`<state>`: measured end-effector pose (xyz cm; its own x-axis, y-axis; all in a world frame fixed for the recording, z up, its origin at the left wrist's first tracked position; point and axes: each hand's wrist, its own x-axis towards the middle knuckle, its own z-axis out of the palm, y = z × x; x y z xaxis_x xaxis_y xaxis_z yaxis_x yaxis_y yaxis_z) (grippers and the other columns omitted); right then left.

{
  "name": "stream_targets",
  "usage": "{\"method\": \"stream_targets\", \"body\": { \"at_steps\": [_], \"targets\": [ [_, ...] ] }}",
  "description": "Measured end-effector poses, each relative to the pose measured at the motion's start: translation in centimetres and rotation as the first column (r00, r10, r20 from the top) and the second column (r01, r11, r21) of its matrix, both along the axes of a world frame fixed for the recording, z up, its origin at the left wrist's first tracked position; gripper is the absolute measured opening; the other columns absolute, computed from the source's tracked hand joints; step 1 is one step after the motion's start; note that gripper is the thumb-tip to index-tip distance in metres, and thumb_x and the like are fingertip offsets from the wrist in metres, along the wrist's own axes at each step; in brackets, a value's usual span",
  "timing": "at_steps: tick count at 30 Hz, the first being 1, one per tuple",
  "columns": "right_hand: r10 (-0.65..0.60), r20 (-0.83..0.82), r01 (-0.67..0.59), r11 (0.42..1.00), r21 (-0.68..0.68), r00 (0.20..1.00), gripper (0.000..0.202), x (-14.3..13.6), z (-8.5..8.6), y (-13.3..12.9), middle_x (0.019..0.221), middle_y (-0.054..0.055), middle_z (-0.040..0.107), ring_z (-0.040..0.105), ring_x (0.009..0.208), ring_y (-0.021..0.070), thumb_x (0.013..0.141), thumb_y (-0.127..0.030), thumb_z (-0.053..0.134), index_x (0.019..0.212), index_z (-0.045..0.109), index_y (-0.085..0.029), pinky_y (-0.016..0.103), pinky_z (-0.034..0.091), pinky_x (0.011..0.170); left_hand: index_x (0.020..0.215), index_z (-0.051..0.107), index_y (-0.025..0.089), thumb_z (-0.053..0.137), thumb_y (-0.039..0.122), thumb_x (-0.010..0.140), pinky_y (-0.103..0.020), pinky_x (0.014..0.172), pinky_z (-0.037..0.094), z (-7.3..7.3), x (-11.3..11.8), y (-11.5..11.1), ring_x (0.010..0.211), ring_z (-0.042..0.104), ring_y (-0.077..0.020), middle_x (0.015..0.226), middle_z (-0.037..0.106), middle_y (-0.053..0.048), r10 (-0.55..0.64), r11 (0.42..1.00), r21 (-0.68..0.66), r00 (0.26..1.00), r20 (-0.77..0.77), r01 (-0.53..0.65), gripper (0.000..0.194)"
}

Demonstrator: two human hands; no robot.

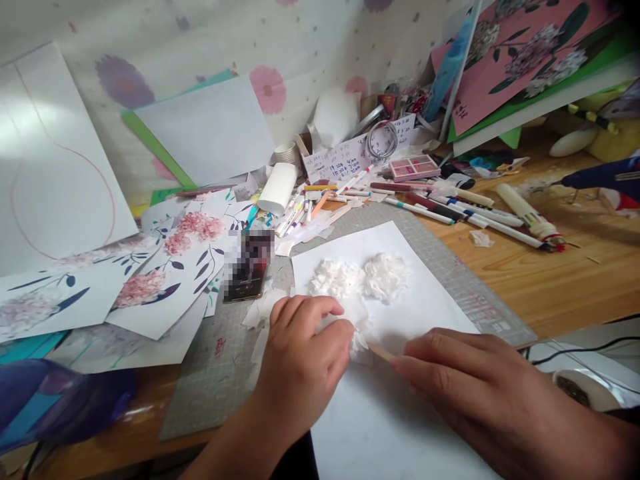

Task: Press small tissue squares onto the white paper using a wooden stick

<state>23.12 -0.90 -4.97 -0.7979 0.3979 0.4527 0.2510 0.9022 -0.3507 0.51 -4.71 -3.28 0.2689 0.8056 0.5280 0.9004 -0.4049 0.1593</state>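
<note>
A large white sheet [400,417] bears two fluffy white paper clusters, one at the left [336,277] and one at the right [387,277]. Nearer to me, crumpled white tissue [361,337] lies partly hidden under my left hand [307,353], whose curled fingers press on or grip it. My right hand [450,373] pinches a thin wooden stick [381,352]. The stick's tip meets the right edge of this tissue.
Flower pictures [145,287] overlap at the left, beside a phone [247,267]. Markers [420,210] are strewn behind the grey cutting mat [200,380]. A glue gun [600,179] lies at the far right, and a purple-blue object [65,403] at the lower left.
</note>
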Motion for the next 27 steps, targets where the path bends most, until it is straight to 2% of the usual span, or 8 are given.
{"method": "stream_targets", "body": {
  "at_steps": [4, 7, 10, 12, 15, 18, 23, 27],
  "targets": [
    [0.012, -0.001, -0.012, 1.0, -0.021, 1.0, 0.027, 0.0, 0.1, 0.1, 0.084, 0.004, 0.059, 0.055, 0.067, 0.0121, 0.097, -0.012, 0.036, 0.119, 0.051, -0.019, 0.025, 0.041, 0.057, 0.074, 0.066, 0.021, 0.059, 0.003, 0.077, -0.04, 0.076, 0.039, -0.2, -0.3, -0.2, 0.082, 0.055, -0.0211, 0.092, 0.064, -0.004, -0.036, 0.999, -0.029, 0.998, -0.049, 0.035, 0.019],
    [0.006, 0.005, -0.006, 1.0, -0.024, 1.0, 0.028, -0.1, 0.0, 0.2, 0.086, 0.004, 0.059, 0.056, 0.067, 0.012, 0.097, -0.013, 0.037, 0.12, 0.051, -0.019, 0.025, 0.042, 0.057, 0.075, 0.064, 0.02, 0.058, 0.005, 0.079, -0.038, 0.076, 0.04, -0.2, -0.4, -0.2, 0.082, 0.056, -0.02, 0.09, 0.065, -0.004, -0.043, 0.998, -0.049, 0.999, 0.022, 0.044, 0.017],
    [0.005, 0.01, -0.005, 1.0, -0.014, 1.0, 0.028, -0.1, 0.0, 0.2, 0.085, 0.004, 0.059, 0.056, 0.066, 0.0124, 0.096, -0.013, 0.037, 0.12, 0.051, -0.018, 0.026, 0.042, 0.055, 0.085, 0.061, 0.019, 0.059, 0.011, 0.081, -0.039, 0.078, 0.042, -0.1, -0.3, -0.1, 0.083, 0.059, -0.0208, 0.089, 0.068, -0.004, -0.001, 0.997, -0.079, 0.995, 0.099, 0.008, 0.009],
    [0.014, 0.013, -0.014, 1.0, -0.013, 1.0, 0.028, -0.1, -0.1, 0.2, 0.086, 0.004, 0.06, 0.056, 0.067, 0.0128, 0.096, -0.012, 0.038, 0.12, 0.05, -0.017, 0.026, 0.043, 0.056, 0.091, 0.061, 0.018, 0.063, 0.016, 0.079, -0.04, 0.079, 0.042, -0.1, 0.0, 0.1, 0.085, 0.06, -0.023, 0.09, 0.069, -0.005, 0.038, 0.993, -0.116, 0.995, 0.096, -0.027, 0.012],
    [0.014, 0.014, -0.014, 1.0, -0.022, 1.0, 0.03, 0.0, -0.1, 0.1, 0.088, 0.005, 0.061, 0.057, 0.069, 0.0129, 0.095, -0.012, 0.038, 0.122, 0.05, -0.017, 0.026, 0.043, 0.057, 0.087, 0.062, 0.019, 0.064, 0.017, 0.078, -0.041, 0.08, 0.041, -0.1, 0.3, 0.4, 0.085, 0.061, -0.0238, 0.086, 0.07, -0.004, 0.062, 0.988, -0.143, 0.996, 0.066, -0.053, 0.01],
    [0.009, 0.003, -0.009, 1.0, -0.023, 1.0, 0.029, 0.0, -0.1, 0.1, 0.087, 0.005, 0.061, 0.056, 0.067, 0.0128, 0.095, -0.011, 0.039, 0.12, 0.052, -0.018, 0.026, 0.042, 0.056, 0.078, 0.062, 0.02, 0.057, 0.009, 0.081, -0.039, 0.079, 0.04, -0.1, 0.5, 0.4, 0.082, 0.061, -0.0207, 0.084, 0.071, -0.001, 0.034, 0.994, -0.107, 0.997, 0.076, -0.026, 0.011],
    [0.017, 0.018, -0.016, 1.0, -0.025, 1.0, 0.029, -0.2, 0.0, 0.3, 0.087, 0.005, 0.06, 0.057, 0.068, 0.0134, 0.096, -0.012, 0.039, 0.121, 0.051, -0.018, 0.027, 0.043, 0.056, 0.078, 0.068, 0.022, 0.059, 0.006, 0.08, -0.041, 0.081, 0.038, -0.1, 0.6, 0.0, 0.09, 0.056, -0.0217, 0.097, 0.068, -0.003, 0.005, 1.0, -0.031, 0.997, 0.075, -0.002, 0.019],
    [0.007, 0.006, -0.007, 1.0, 0.001, 1.0, 0.028, 0.0, -0.1, 0.2, 0.087, 0.005, 0.063, 0.059, 0.068, 0.0129, 0.096, -0.012, 0.038, 0.121, 0.051, -0.019, 0.025, 0.045, 0.057, 0.076, 0.071, 0.025, 0.059, 0.005, 0.08, -0.039, 0.077, 0.036, -0.4, 0.6, -0.2, 0.084, 0.053, -0.02, 0.087, 0.065, -0.002, 0.019, 1.0, -0.025, 0.999, 0.045, -0.018, 0.024]
  ]
}}
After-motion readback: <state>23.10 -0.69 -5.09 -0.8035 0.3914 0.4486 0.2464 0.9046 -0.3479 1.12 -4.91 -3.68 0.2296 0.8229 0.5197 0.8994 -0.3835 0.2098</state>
